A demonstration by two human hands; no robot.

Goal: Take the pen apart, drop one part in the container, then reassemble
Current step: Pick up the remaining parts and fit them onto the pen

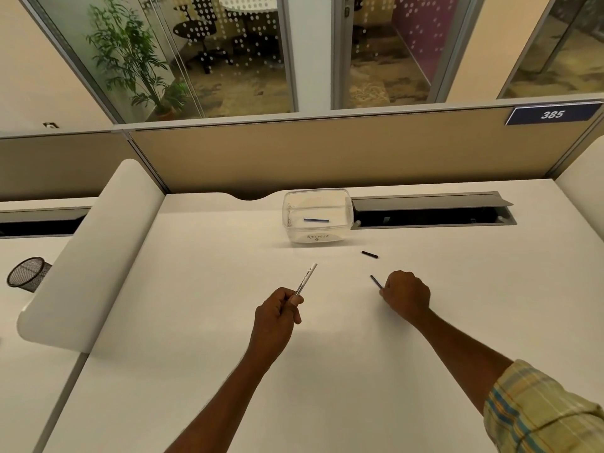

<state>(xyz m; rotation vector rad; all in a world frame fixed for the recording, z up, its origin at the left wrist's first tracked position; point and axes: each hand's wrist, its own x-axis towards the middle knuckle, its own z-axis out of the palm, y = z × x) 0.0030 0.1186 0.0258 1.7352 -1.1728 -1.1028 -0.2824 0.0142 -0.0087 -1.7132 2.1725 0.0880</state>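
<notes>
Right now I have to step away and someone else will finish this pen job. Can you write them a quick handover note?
Left hand: closed on the white pen barrel, tip pointing away.
Right hand: closed on a thin dark rod, low over the desk.
A blue rod lies in the clear container.
A small black piece lies on the desk, right of the container.
Done: pen apart, one part dropped in.
Left: slide the dark rod into the barrel, fit the black piece.

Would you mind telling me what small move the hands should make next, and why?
Probably bring the right hand toward the left hand and slide its thin dark refill into the white barrel's open end. One blue piece already lies in the container, so reassembly seems due.
</notes>
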